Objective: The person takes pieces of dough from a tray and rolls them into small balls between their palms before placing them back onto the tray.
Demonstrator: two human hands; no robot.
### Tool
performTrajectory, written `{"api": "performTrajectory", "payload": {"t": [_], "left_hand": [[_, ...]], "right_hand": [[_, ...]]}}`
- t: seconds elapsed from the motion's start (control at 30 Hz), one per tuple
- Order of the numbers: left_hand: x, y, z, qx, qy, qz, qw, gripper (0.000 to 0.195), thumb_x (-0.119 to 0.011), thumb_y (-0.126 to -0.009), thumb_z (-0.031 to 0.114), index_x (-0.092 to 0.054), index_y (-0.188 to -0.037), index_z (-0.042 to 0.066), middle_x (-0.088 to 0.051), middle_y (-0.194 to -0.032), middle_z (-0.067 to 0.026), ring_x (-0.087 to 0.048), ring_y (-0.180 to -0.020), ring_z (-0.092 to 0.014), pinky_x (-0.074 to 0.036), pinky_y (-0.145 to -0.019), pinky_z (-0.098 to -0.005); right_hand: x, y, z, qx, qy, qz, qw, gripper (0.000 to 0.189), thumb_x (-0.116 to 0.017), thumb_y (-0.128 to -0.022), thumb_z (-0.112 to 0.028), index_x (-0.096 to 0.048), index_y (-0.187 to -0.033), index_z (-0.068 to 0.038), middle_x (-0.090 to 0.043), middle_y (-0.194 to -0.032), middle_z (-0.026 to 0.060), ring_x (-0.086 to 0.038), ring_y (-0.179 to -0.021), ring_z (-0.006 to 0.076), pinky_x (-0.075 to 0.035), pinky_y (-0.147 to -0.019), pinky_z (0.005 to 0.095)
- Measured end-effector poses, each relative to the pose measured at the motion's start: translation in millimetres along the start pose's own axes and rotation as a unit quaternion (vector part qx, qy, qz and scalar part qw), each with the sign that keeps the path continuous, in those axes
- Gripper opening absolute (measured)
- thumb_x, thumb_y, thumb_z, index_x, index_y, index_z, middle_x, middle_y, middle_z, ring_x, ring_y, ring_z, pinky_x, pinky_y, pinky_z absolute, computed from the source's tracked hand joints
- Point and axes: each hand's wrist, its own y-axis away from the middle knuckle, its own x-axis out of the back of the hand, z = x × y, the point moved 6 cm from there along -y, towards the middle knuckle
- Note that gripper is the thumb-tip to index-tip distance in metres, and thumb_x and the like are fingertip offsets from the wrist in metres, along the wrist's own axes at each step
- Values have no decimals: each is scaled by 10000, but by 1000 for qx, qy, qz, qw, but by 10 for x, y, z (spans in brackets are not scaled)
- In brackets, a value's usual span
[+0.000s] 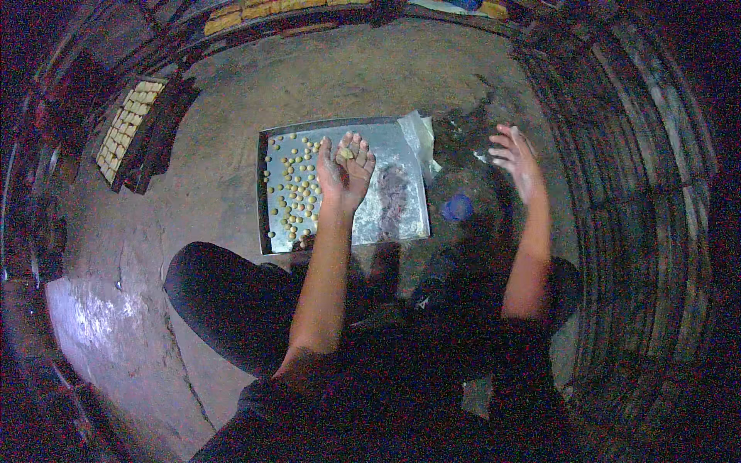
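My left hand (347, 171) is palm up above the middle of a metal tray (370, 239), with a small pale dough piece (346, 154) resting by its slightly curled fingers. Several small round dough balls (297, 189) are scattered over the tray's left part. White powder (370, 199) dusts its right part. To the right of the tray, my right hand (515, 153) is raised with its fingers apart and whitish; nothing shows in it. A crumpled plastic bag (418, 139) lies over the tray's upper right corner.
A blue round object (457, 207) is on the floor right of the tray. At the upper left stands a rack of pale rectangular pieces (128, 126). More yellowish blocks (272, 10) line the far edge. My folded legs (226, 307) are close to the tray's near side.
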Motion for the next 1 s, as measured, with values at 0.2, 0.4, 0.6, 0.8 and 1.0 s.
{"api": "performTrajectory", "payload": {"t": [0.2,0.4,0.6,0.8,1.0], "left_hand": [[74,-31,-171,24,-7,9,1000,436,-498,-959,512,-597,-1076,103,-654,-992,-17,-607,-956,-200,-462,-897,-361],[175,1,-19,-3,0,-35,999,545,-508,-943,542,-531,-1233,81,-620,-1166,-55,-583,-1054,-233,-451,-960,-423],[-127,86,-35,7,76,-114,991,599,-442,-956,593,-483,-1273,87,-574,-1280,-83,-552,-1108,-265,-439,-984,-464],[-292,202,-19,-12,49,-146,988,645,-459,-950,593,-442,-1381,114,-511,-1366,-38,-537,-1122,-234,-441,-981,-434],[-417,268,-39,-41,-32,-165,985,605,-408,-1008,491,-340,-1505,153,-414,-1466,-18,-493,-1184,-205,-418,-1012,-396]], "right_hand": [[-997,-60,1175,192,281,-65,938,574,-539,-975,-450,-484,-1403,-71,-590,-1326,157,-542,-1227,350,-396,-1055,473],[-1404,504,-1348,121,-31,-196,973,557,-622,-960,-304,-453,-1428,-52,-553,-1387,154,-565,-1228,253,-521,-897,365],[-1740,957,-1903,345,-17,-164,924,693,-574,-957,-407,-330,-1506,-62,-483,-1460,172,-579,-1223,345,-483,-958,424],[-1650,948,-2011,360,-108,-169,911,718,-487,-969,-531,-316,-1504,-83,-562,-1352,208,-629,-1089,407,-502,-928,470],[-1615,955,-2001,331,-67,-149,929,765,-401,-960,-634,-362,-1482,-76,-530,-1406,181,-610,-1168,344,-460,-990,435]]}}
